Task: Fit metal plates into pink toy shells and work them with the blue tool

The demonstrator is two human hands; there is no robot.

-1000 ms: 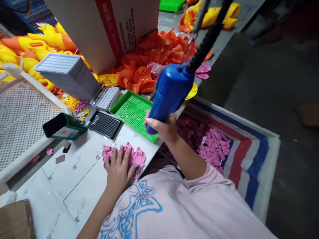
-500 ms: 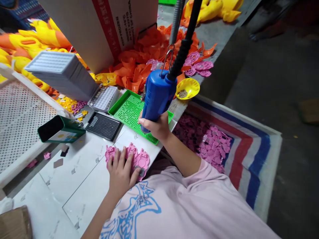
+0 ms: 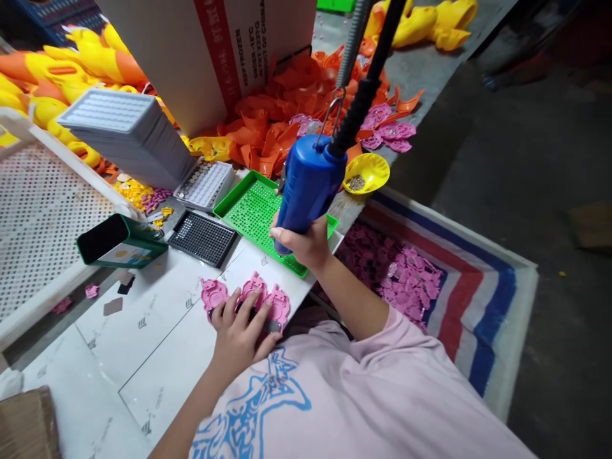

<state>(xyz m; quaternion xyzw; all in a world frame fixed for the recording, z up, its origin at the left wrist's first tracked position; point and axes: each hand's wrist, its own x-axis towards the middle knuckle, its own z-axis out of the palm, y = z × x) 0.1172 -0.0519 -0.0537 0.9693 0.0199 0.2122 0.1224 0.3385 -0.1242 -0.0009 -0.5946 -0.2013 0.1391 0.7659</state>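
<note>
My right hand (image 3: pixel 306 242) is wrapped round a blue electric screwdriver (image 3: pixel 313 182), which hangs from a spring and a black cable over the green tray. Its bit end is hidden below the fist. My left hand (image 3: pixel 241 335) lies with fingers spread on a row of pink plastic parts (image 3: pixel 278 305) on the white table top. Rounded outlines of the parts show past the fingertips, and dark pieces sit on them, partly covered by the fingers.
Beyond the hands are a green perforated tray (image 3: pixel 248 201), a black tray (image 3: pixel 203 237) and a yellow bowl (image 3: pixel 375 169) of small screws. A dark green box (image 3: pixel 119 239) stands left. Orange parts (image 3: pixel 268 124) heap behind. Right, a striped sack (image 3: pixel 482 299) holds pink parts.
My left hand has shifted slightly right and towards me over the pink parts, uncovering more of them. My right hand and the screwdriver stay almost in place; the view has shifted slightly.
</note>
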